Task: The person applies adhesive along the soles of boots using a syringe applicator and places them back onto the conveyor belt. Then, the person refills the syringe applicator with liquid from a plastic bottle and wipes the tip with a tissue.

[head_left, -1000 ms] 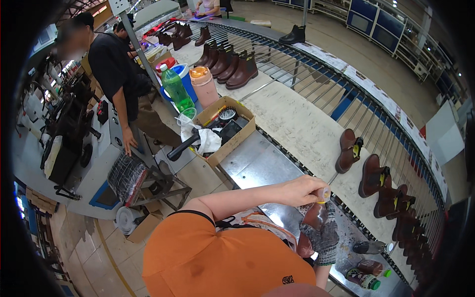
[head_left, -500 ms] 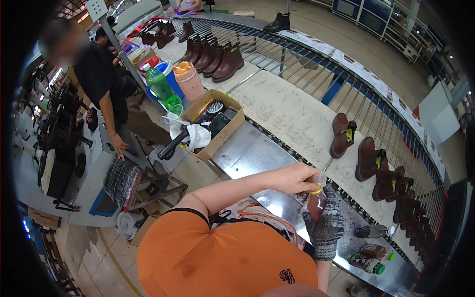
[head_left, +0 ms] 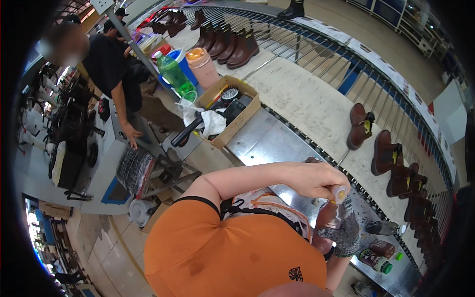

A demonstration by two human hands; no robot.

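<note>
Bottle (head_left: 327,216), glossy reddish-brown, a yellow ring around its neck.

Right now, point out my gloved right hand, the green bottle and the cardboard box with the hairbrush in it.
Gloved right hand (head_left: 346,235): head view, middle of its grey knit covering.
Green bottle (head_left: 173,74): head view, middle of its side.
Cardboard box (head_left: 242,117): head view, outside of its right-hand wall.

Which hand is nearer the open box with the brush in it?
Left. The left hand is to the right of the box and nearer the person; the gloved right hand is farther right and nearer the person still.
</note>
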